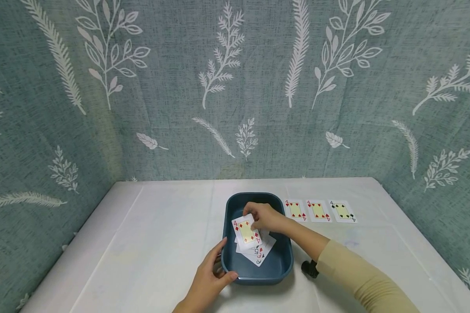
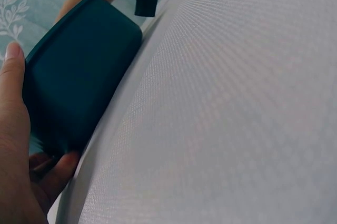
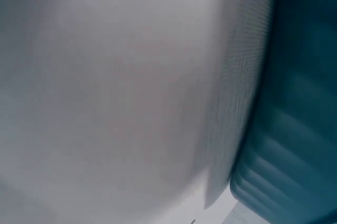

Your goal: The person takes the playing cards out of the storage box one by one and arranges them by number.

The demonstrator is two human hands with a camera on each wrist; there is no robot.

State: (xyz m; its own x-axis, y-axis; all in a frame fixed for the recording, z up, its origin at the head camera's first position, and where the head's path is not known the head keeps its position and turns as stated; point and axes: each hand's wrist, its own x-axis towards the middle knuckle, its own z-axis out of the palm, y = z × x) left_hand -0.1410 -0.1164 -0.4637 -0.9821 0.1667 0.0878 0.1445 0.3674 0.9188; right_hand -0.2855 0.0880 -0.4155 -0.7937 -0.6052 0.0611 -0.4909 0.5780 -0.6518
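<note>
Your left hand [image 1: 208,278] grips the near left corner of the blue tub [image 1: 283,261], so it stays steady on the worktop [image 1: 149,243]. Your right hand [image 1: 264,216] pinches the four of diamonds [image 1: 246,231] above the loose cards [image 1: 260,252] inside; three fours [image 1: 319,211] lie just right of it.

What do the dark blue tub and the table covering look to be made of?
The dark teal-blue rectangular tub looks like moulded plastic with a matte finish: rounded corners, one even colour, soft ridges in its wall in the right wrist view. The white table covering looks like a thin woven or mesh-textured sheet, perhaps coated fabric; the left wrist view shows a fine grid pattern. Neither is certain from looks alone.
</note>
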